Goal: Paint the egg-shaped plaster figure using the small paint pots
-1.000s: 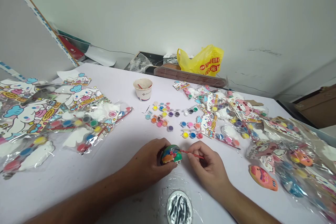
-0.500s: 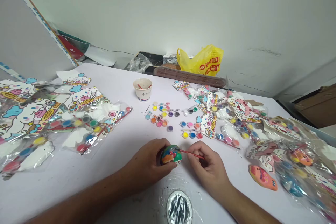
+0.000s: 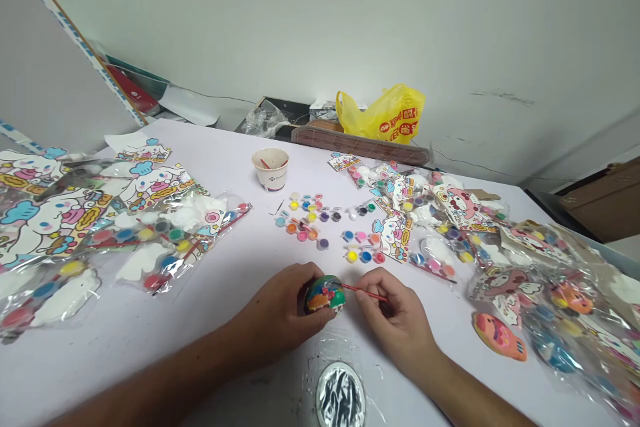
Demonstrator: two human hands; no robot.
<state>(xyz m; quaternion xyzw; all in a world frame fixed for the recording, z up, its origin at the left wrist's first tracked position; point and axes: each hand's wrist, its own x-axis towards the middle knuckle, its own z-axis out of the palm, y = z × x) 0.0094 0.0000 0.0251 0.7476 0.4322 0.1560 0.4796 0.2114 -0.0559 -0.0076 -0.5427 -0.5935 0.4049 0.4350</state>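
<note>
My left hand (image 3: 290, 310) is closed round a small painted figurine (image 3: 324, 295) in green, blue, orange and red, with a bit of white showing at its lower edge. Between the thumb and fingers of my right hand (image 3: 397, 313) is a thin red paintbrush (image 3: 371, 293). Its tip meets the figurine's upper right side. Just beyond both hands lie small open paint pots (image 3: 367, 257) in several colours. A round silvery disc (image 3: 341, 397) lies below the hands, near the table's front edge.
A paper cup (image 3: 271, 171) with red sticks inside stands behind the paint pots. Clear-bagged painting kits (image 3: 155, 240) cover the left; more bags (image 3: 450, 213) are piled along the right. A painted orange-pink piece (image 3: 500, 335) lies at right. A yellow plastic bag (image 3: 383, 113) sits at the back.
Both hands keep nearly the same pose, the brush tip still at the figurine. The whole view has shifted very slightly.
</note>
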